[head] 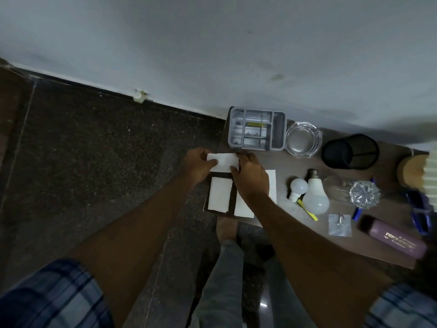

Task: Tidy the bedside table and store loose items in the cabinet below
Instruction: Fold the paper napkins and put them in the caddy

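Note:
Both my hands hold a white paper slip [223,162] over the left end of the brown bedside table [383,242]. My left hand [197,165] pinches its left edge and my right hand [250,179] grips its right edge. Below them lie two more white paper pieces [221,197] [243,210], and a further sheet [272,185] shows beside my right wrist. To the right on the table are a small white bulb [298,187] and a large white bulb [315,197]. The cabinet below is hidden.
Along the wall stand a grey compartment organiser [279,131], a glass ashtray [303,139] and a black mesh cup [350,151]. Further right lie a yellow stick [308,211], clear glass piece [350,190], foil square [339,224], purple bottle [393,236] and blue item [419,211]. Dark floor [106,150] to the left.

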